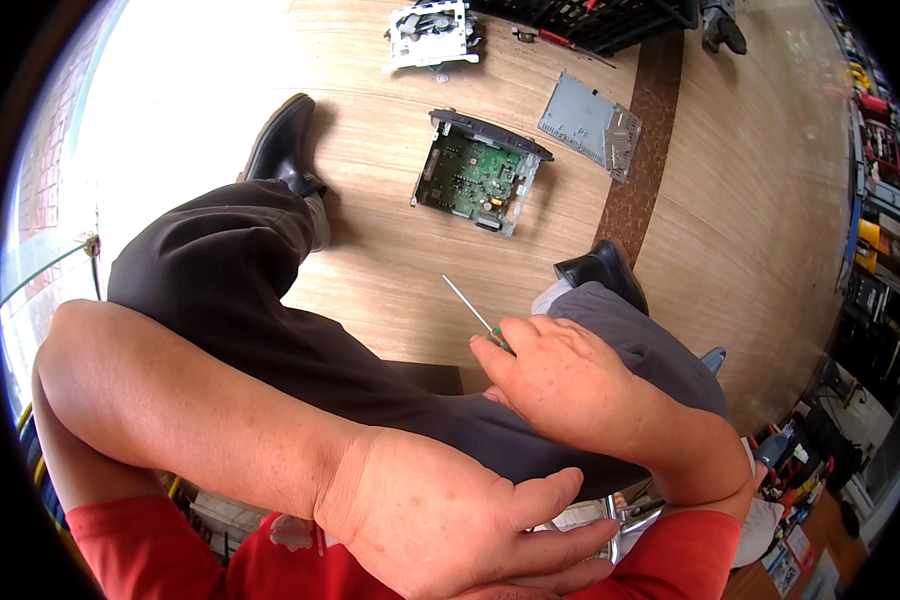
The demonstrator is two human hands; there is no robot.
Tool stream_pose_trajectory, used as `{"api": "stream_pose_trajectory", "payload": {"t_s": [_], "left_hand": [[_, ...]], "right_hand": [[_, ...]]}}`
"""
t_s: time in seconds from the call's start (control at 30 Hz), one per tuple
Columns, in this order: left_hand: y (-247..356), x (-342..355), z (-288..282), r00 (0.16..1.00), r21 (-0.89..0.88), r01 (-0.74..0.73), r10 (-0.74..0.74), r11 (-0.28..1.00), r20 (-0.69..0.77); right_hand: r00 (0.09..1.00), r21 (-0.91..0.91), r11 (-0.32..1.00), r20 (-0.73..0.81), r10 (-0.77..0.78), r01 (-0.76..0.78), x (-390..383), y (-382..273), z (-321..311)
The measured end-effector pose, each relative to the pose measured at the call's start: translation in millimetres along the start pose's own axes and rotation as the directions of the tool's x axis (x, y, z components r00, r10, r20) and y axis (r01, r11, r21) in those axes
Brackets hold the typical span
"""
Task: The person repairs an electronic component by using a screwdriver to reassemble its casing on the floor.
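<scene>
Head view shows the right hand (560, 378) clamped on a green-handled, steel-shafted screwdriver (478, 315), the left hand (445, 515) loosely spread.

Screwdriver (466, 302): smooth, shiny metal shaft; handle mostly hidden, can't tell. Opened unit (520, 203): bare metal sides, matt dark front panel (494, 134) looks plastic, circuit board (488, 178) slightly glossy. Cover plate (572, 112): dull grey metal. Floor (390, 270): smooth, wood-look, light sheen. Trousers (210, 240), shirt (140, 550): matt cloth. Shoe (274, 142): smooth, glossy black.
</scene>
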State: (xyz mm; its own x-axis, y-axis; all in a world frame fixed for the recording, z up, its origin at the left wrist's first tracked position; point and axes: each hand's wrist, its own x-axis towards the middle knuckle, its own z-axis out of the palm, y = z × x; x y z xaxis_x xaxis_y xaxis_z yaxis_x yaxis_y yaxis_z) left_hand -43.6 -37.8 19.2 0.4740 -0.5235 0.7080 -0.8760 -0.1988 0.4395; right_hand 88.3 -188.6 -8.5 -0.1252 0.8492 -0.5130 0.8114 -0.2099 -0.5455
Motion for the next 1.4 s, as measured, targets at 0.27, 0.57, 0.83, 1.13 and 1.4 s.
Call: {"api": "stream_pose_trajectory", "payload": {"t_s": [0.27,0.57,0.83,1.13,1.4], "left_hand": [[7,-1,17,0.989,0.041,0.08,-0.074,0.996,-0.13],[-14,3,-21,0.992,-0.112,-0.006,0.02,0.994,0.122],[-9,-2,-7,0.997,0.029,-0.071,0.069,0.997,0.039],[-7,-2,-5,0.998,-0.005,-0.056,0.056,0.998,0.038],[-9,-3,-5,0.997,0.032,-0.066,0.065,0.997,0.034]], "right_hand": [[1.0,0.001,1.0,0.01,0.012,-0.012,0,-1,0],[1.0,0.0,1.0,-0.007,0.003,-0.003,-1,1,2],[1.0,0.004,1.0,-0.003,0.01,-0.01,-1,0,1],[1.0,-0.005,1.0,0.022,0.014,-0.014,-1,0,1],[1.0,0.004,1.0,0.021,0.017,-0.017,-1,0,0]]}}
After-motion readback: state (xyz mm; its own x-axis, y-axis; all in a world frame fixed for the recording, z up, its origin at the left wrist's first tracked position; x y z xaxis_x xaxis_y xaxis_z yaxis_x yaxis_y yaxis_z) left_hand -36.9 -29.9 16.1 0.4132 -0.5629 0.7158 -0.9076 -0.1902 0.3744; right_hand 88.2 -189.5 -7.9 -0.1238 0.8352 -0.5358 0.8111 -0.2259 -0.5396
